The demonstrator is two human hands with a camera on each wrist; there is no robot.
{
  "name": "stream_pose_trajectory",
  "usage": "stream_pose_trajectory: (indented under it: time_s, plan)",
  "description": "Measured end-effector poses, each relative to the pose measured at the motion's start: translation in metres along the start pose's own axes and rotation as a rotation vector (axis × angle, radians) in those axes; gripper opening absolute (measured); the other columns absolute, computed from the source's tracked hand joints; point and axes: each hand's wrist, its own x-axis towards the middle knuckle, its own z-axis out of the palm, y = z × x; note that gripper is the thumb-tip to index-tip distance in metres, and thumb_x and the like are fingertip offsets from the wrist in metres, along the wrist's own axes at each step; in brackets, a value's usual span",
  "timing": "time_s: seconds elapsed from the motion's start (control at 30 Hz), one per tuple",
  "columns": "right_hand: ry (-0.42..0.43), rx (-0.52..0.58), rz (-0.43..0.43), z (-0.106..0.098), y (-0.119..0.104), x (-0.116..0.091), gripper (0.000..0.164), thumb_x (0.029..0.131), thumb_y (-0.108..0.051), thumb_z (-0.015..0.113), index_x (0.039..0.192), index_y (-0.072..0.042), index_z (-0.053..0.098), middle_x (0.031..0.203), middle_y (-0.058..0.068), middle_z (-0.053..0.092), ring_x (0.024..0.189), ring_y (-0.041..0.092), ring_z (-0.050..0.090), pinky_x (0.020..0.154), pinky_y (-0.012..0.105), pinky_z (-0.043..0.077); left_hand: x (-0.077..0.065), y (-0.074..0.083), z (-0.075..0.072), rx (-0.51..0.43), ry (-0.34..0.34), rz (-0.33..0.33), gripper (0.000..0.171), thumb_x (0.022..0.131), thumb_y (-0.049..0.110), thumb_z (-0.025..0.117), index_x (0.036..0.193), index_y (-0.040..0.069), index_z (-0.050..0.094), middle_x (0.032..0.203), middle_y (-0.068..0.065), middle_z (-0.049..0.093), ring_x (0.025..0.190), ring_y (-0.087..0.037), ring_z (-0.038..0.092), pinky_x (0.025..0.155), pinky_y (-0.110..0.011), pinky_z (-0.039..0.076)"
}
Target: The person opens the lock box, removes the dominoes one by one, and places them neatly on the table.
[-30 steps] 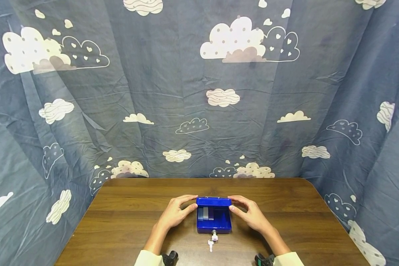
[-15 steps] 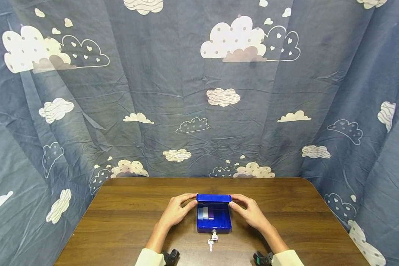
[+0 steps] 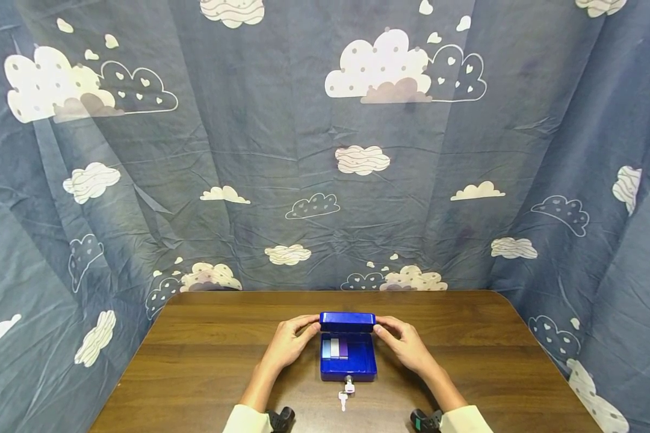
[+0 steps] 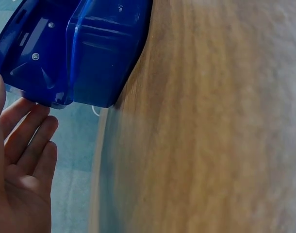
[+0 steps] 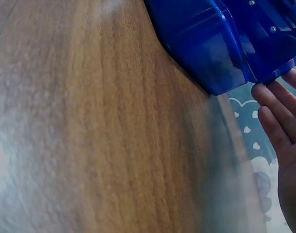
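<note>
A small blue metal cash box (image 3: 363,377) stands on the table with its lid (image 3: 348,322) raised at the back. My left hand (image 3: 286,344) holds the lid's left edge, thumb in front and fingers behind. At the right edge, my right hand (image 3: 408,347) grips the lid the same way. Inside the box, light blue, white and purple flat blocks (image 3: 334,349) stand side by side at the left. One key (image 3: 349,388) sits in the front lock, and a second key (image 3: 343,400) hangs from it onto the table. Screws show on the lid's inner face (image 4: 34,43).
The brown wood-grain table (image 3: 216,343) spreads around the box. Behind and beside it hangs a grey-blue curtain (image 3: 281,144) with cloud prints. Black wrist straps (image 3: 280,419) sit at both cream sleeves (image 3: 249,419).
The lid has swung up and back, with both hands keeping hold of its sides. More light reaches the blocks inside. The box body and keys have stayed in place.
</note>
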Motion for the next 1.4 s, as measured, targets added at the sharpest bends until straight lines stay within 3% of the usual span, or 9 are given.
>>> stream_pose_trajectory:
  time_s: [0.27, 0.5, 0.77, 1.1, 1.2, 1.4]
  plan:
    - [0.026, 0.007, 0.034, 0.004, 0.006, 0.002, 0.022, 0.103, -0.016, 0.064, 0.121, -0.009, 0.075, 0.112, 0.006, 0.077, 0.102, 0.000, 0.068, 0.093, 0.018, 0.054, 0.002, -0.002, 0.004, -0.002, 0.025, -0.001, 0.028, 0.102, 0.031, 0.066, 0.124, 0.016, 0.076, 0.124, -0.002, 0.076, 0.118, -0.022, 0.071, 0.105, -0.040, 0.055]
    - [0.053, 0.045, 0.058, 0.009, 0.009, 0.004, 0.023, 0.103, -0.015, 0.064, 0.121, -0.004, 0.074, 0.109, 0.010, 0.077, 0.095, 0.001, 0.069, 0.086, 0.017, 0.055, 0.003, -0.005, 0.007, 0.012, 0.046, -0.005, 0.031, 0.103, 0.032, 0.064, 0.125, 0.013, 0.075, 0.124, -0.007, 0.075, 0.118, -0.024, 0.071, 0.104, -0.042, 0.055]
    - [0.036, 0.100, 0.120, 0.003, -0.028, 0.005, 0.025, 0.101, -0.006, 0.064, 0.121, 0.008, 0.069, 0.106, 0.022, 0.076, 0.092, 0.016, 0.074, 0.082, 0.019, 0.057, 0.004, -0.007, 0.010, 0.014, 0.058, -0.016, 0.033, 0.103, 0.034, 0.064, 0.126, 0.013, 0.075, 0.124, -0.005, 0.075, 0.119, -0.023, 0.070, 0.105, -0.043, 0.055]
    - [0.115, 0.100, 0.153, 0.010, -0.028, 0.007, 0.022, 0.099, -0.005, 0.067, 0.116, 0.008, 0.071, 0.094, 0.021, 0.076, 0.086, 0.015, 0.072, 0.078, 0.014, 0.054, 0.007, -0.010, 0.015, 0.001, 0.082, -0.050, 0.029, 0.102, 0.026, 0.066, 0.125, 0.010, 0.075, 0.123, -0.005, 0.076, 0.118, -0.024, 0.071, 0.104, -0.043, 0.055]
    - [0.112, 0.121, 0.162, 0.011, -0.028, 0.008, 0.024, 0.099, -0.004, 0.066, 0.118, 0.010, 0.070, 0.095, 0.023, 0.076, 0.085, 0.013, 0.072, 0.077, 0.013, 0.054, 0.008, -0.010, 0.016, 0.003, 0.086, -0.065, 0.029, 0.101, 0.025, 0.067, 0.125, 0.010, 0.075, 0.123, -0.005, 0.076, 0.119, -0.025, 0.070, 0.106, -0.045, 0.054]
    - [0.080, 0.155, 0.174, 0.012, -0.021, 0.009, 0.028, 0.099, -0.002, 0.066, 0.122, 0.013, 0.067, 0.097, 0.027, 0.074, 0.085, 0.022, 0.073, 0.075, 0.015, 0.055, 0.010, -0.009, 0.020, 0.016, 0.092, -0.096, 0.029, 0.101, 0.025, 0.067, 0.125, 0.011, 0.075, 0.124, -0.006, 0.075, 0.121, -0.025, 0.069, 0.107, -0.046, 0.053]
